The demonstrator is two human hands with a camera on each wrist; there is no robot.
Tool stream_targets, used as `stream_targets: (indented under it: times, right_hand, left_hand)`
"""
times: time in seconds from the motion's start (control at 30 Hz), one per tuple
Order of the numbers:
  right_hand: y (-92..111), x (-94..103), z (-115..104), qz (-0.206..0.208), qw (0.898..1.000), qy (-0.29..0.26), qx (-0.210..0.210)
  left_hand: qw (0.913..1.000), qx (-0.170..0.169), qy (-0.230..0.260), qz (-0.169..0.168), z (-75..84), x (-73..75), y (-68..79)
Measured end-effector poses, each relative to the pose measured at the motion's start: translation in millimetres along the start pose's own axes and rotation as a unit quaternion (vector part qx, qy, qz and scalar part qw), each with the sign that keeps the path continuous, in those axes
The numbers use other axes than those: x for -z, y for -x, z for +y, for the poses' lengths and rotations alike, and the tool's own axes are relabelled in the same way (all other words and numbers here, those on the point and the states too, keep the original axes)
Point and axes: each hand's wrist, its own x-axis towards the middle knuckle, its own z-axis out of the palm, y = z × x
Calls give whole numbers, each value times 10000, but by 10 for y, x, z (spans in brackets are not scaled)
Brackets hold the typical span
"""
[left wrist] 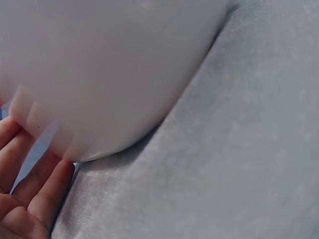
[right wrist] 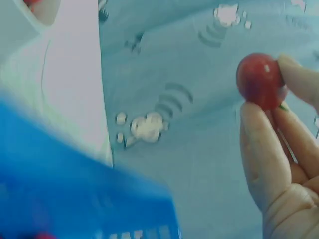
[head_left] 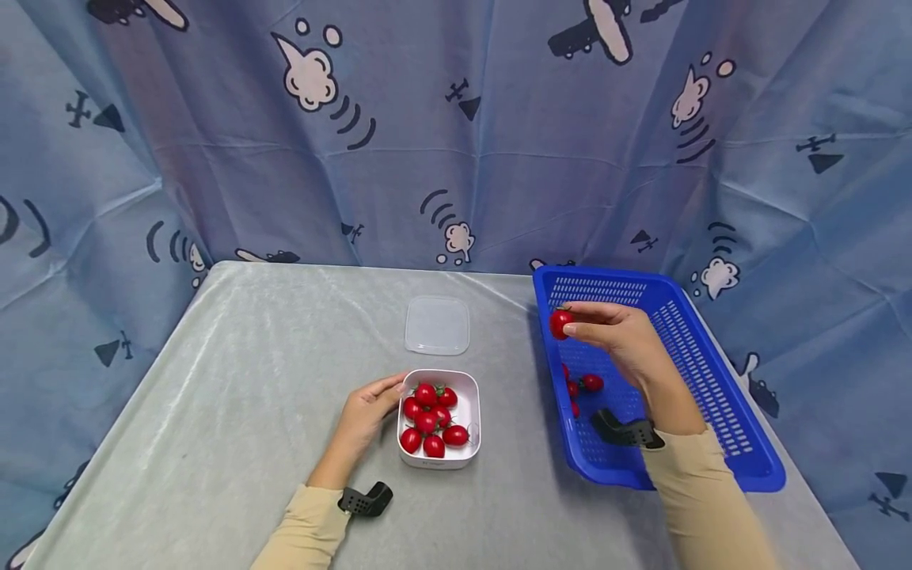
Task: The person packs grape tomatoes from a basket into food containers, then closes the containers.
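Between the fingertips and thumb of my right hand [head_left: 618,336] a small red cherry tomato [right wrist: 260,80] is pinched, with a bit of green at its stem. That hand is raised over the left side of a blue plastic basket [head_left: 757,467]. Fingertips of my left hand [head_left: 369,412] touch the outer wall of a white square container [left wrist: 114,74], near its far left corner; the fingers look fairly straight in the left wrist view. Several red cherry tomatoes [head_left: 426,422] lie inside the container, some with green stems.
A few more tomatoes [head_left: 592,383] lie in the basket near its left wall. Behind the container, a translucent square lid [head_left: 438,325] lies flat on the table [head_left: 235,380], which has a pale cloth. A blue patterned curtain [head_left: 399,198] hangs behind the table.
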Motion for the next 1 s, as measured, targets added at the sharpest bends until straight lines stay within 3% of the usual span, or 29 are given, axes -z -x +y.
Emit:
stream_targets:
  times: [0.3,1.0]
  right_hand:
    - [87,-392,-32,-100,9998,-69,-126]
    - [148,-924,34,-99,9990,-399,-157]
  left_hand:
    - [9999,-155,-56,0,-6,-2,-1]
    - [10000,-60,2,24,3,-7,-8]
